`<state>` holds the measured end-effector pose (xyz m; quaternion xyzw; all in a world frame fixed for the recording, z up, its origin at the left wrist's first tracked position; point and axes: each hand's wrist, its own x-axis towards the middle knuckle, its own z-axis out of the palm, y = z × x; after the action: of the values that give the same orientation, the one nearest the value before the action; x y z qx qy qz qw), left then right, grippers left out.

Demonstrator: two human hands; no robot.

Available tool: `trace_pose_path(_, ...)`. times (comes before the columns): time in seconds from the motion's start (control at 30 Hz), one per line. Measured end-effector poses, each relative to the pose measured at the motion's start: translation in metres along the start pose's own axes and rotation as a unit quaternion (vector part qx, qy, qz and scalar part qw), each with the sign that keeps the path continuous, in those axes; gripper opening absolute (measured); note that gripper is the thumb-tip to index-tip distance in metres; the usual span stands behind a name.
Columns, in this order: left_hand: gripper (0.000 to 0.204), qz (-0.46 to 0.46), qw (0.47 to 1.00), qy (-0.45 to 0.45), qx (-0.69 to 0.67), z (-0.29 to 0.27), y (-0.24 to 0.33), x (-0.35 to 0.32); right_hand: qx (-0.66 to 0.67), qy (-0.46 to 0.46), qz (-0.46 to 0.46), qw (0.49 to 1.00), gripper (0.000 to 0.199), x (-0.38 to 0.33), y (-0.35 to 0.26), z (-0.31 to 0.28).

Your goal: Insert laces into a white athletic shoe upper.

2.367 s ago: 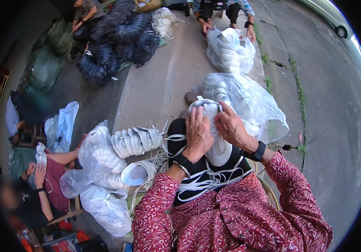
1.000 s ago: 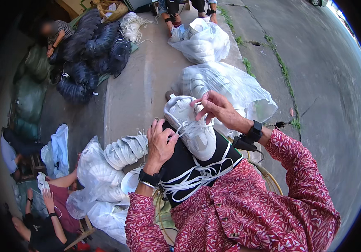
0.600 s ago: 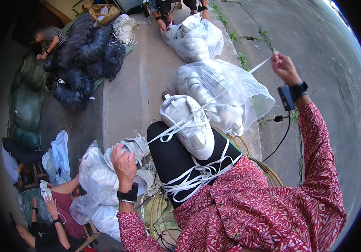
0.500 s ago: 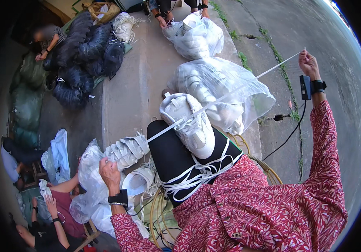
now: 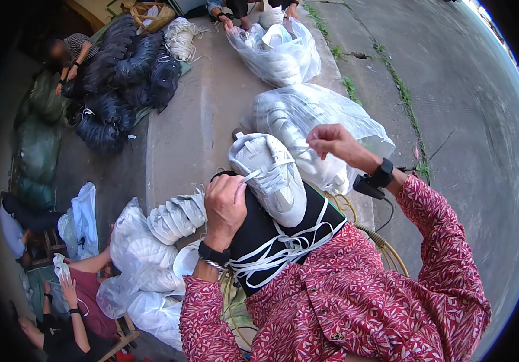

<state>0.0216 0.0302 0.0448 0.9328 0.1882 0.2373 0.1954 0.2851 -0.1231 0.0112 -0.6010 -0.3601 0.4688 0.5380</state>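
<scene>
A white sneaker (image 5: 285,202) lies on a black pad (image 5: 252,232) across my lap, its opening facing away from me. My left hand (image 5: 226,205) is closed beside the shoe, pinching a white shoelace (image 5: 252,175) that runs to the eyelets. To the right, my right hand (image 5: 338,145) hovers over a clear bag of shoes, fingers curled together; whether a lace end is between them cannot be made out. Several loose white laces (image 5: 289,250) drape over the pad near my waist.
Ahead lies the clear bag of white shoes (image 5: 356,123); beyond it a person handles another bag (image 5: 283,66). Stacked white shoes (image 5: 178,218) stand at left, near plastic bags (image 5: 138,253). Black shoe bundles (image 5: 114,78) lie far left. Yellow hoses (image 5: 386,244) curve beside me. Other people sit left.
My right hand has come in from far right to above the bag, and the taut lace no longer stretches across. My left hand has moved right, up to the shoe.
</scene>
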Motion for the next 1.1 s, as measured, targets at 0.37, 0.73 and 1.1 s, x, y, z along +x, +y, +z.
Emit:
trace_pose_path(0.37, 0.011, -0.047, 0.987, -0.15, 0.03, 0.025, 0.018, 0.027, -0.349, -0.016, -0.249, 0.903, 0.017, 0.008, -0.012, 0.082)
trace_pose_path(0.73, 0.007, -0.208, 0.973, -0.083, -0.046, 0.01, 0.013, -0.001, -0.525, -0.051, -0.189, 0.828, 0.009, 0.022, -0.021, 0.116)
trace_pose_path(1.1, 0.009, -0.211, 0.97, -0.035, -0.115, 0.03, 0.02, -0.013, -0.323, -0.167, -0.171, 0.916, 0.01, 0.035, -0.022, 0.097)
